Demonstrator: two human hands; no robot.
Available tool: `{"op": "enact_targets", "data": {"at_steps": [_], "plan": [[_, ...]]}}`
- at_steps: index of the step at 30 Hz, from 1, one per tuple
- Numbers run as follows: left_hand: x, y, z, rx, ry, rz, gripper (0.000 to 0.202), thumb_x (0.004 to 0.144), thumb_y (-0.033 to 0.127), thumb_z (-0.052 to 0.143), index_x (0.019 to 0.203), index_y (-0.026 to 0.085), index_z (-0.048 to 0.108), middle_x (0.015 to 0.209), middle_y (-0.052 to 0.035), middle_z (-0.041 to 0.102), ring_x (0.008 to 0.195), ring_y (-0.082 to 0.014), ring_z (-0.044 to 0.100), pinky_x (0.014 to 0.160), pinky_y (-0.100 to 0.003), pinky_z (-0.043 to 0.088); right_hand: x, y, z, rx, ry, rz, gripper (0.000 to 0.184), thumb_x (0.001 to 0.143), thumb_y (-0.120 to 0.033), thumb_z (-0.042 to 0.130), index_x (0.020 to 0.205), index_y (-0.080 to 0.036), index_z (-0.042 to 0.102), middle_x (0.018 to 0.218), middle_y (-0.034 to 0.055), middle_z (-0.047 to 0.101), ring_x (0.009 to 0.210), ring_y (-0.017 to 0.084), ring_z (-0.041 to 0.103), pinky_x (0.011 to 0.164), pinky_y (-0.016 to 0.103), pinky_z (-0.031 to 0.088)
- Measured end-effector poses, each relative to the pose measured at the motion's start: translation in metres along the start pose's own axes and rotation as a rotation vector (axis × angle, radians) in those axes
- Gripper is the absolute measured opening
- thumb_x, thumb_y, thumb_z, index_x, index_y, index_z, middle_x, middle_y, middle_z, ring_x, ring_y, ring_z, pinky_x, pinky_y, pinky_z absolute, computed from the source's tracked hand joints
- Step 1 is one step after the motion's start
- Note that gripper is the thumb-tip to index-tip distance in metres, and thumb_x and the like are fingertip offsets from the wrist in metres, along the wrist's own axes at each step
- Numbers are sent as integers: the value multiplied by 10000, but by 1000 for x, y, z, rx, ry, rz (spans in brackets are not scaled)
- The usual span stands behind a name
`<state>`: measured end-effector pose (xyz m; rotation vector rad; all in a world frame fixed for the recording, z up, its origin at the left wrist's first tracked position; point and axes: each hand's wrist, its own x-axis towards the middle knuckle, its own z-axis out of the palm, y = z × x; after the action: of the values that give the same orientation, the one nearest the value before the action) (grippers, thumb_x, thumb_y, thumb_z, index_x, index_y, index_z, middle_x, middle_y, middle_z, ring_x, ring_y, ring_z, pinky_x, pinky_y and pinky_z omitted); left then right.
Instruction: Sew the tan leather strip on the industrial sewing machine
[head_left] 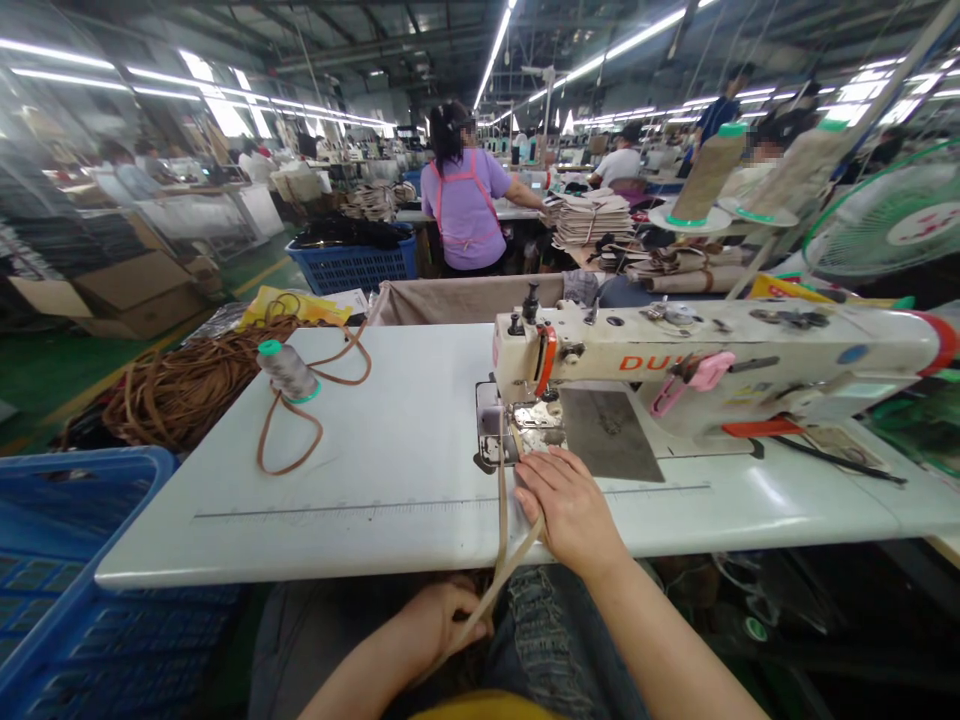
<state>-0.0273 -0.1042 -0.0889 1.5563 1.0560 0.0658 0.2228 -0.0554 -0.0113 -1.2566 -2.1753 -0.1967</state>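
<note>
A narrow tan strap [503,510] runs from the needle area of a white sewing machine [600,345] over the table's front edge to my lap. My right hand [566,505] lies on the table just in front of the presser foot, its fingers pressed together over a strand of the strap. Below the table edge, my left hand [450,620] is closed around the strap at my lap; its fingertips are partly hidden. A thread spool [288,372] with a green top stands on the left of the table, a brown strap loop [291,468] beside it.
A heap of brown straps [187,385] lies beyond the table's left edge. Blue baskets [142,465] stand at left and behind. Pink clippers [705,375] hang on the machine. Thread cones [709,175] and a green fan [892,215] stand right. A co-worker [465,200] sits ahead.
</note>
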Motion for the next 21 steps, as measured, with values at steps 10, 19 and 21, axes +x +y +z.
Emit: {"op": "enact_targets", "data": {"at_steps": [10, 19, 21], "plan": [[2, 4, 4, -155, 51, -6, 447, 845, 533, 683, 985, 132, 823, 1031, -107, 794, 1043, -308, 702, 945, -356, 520, -1, 0, 1, -7, -7, 6, 283, 1085, -317, 520, 1177, -169, 743, 1224, 105, 769, 1160, 255, 691, 1152, 486, 476], [-8, 23, 0, -197, 58, 35, 501, 828, 447, 689, 1235, 164, 764, 1206, -75, 781, 1155, -292, 672, 1055, -344, 467, -1, 1, 3, -3, 5, -4, 272, 1083, -309, 530, 1178, -159, 737, 1225, 112, 768, 1152, 260, 698, 1149, 494, 474], [-6, 24, 1, -154, 67, 15, 465, 848, 503, 647, 1072, 125, 799, 1059, -92, 797, 1038, -288, 693, 966, -342, 503, -1, 1, 3, -5, 5, -6, 275, 1084, -310, 530, 1183, -156, 735, 1227, 112, 768, 1153, 261, 697, 1147, 494, 475]]}}
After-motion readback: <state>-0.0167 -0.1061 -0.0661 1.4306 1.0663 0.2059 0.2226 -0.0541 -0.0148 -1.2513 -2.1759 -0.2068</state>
